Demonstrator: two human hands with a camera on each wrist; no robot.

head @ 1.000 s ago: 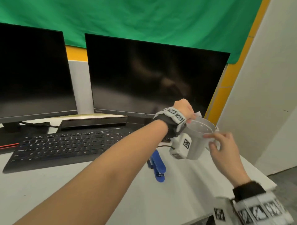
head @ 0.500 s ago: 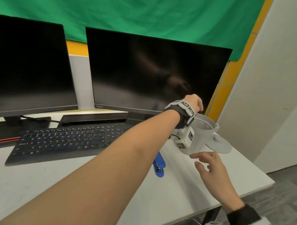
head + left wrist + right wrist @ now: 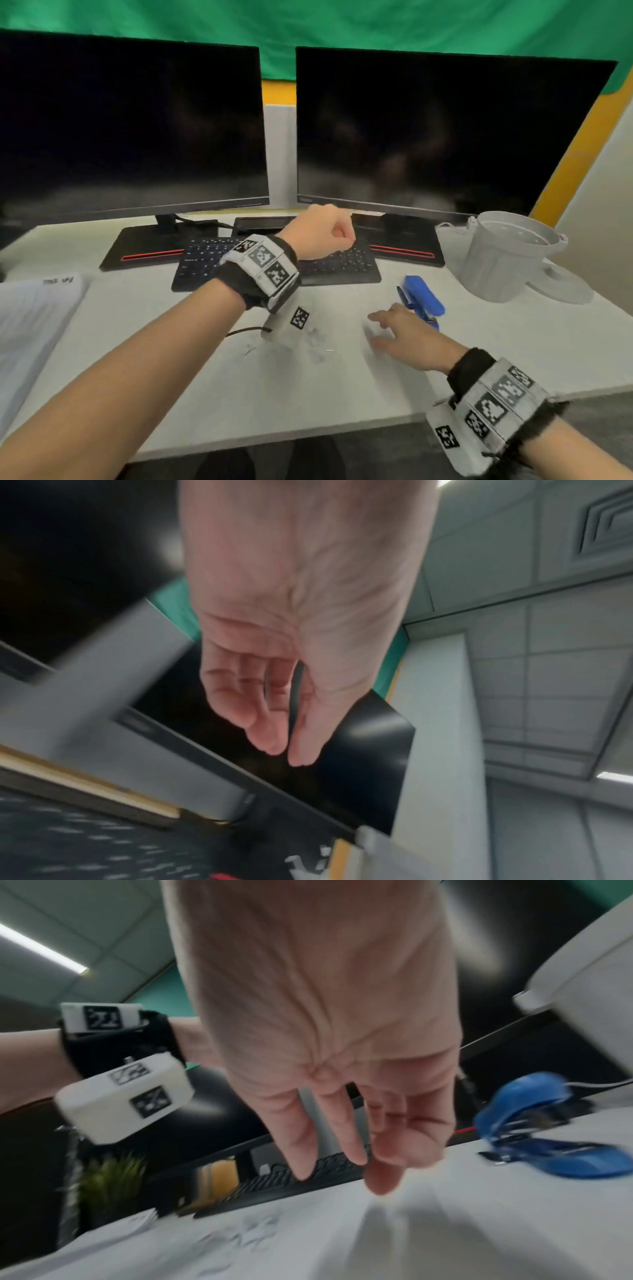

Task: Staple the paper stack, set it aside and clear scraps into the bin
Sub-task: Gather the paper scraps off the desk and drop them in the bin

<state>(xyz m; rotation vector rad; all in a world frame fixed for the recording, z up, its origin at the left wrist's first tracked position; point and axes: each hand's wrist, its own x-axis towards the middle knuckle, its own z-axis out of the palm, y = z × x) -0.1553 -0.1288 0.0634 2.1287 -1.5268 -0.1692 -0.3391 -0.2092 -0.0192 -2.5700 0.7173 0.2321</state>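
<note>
A white paper stack [image 3: 34, 325] lies at the table's left edge. The blue stapler [image 3: 421, 301] [image 3: 548, 1123] sits right of centre. Small white paper scraps [image 3: 308, 342] [image 3: 253, 1231] are scattered on the table in front of the keyboard. A white bin [image 3: 507, 253] [image 3: 599, 988] stands at the back right, its lid [image 3: 561, 284] lying beside it. My left hand [image 3: 318, 233] [image 3: 284, 750] hovers over the keyboard with fingers loosely curled, holding nothing. My right hand [image 3: 394, 329] [image 3: 342, 1172] is low over the table with fingers extended, just right of the scraps and left of the stapler.
Two dark monitors [image 3: 428, 137] stand along the back, with a black keyboard [image 3: 342, 267] in front of them. The table's front edge [image 3: 308, 435] is close to me. A white wall rises to the right of the bin.
My left hand has drawn back from the bin to above the keyboard. My right hand has come down to the table by the stapler. The view has swung left.
</note>
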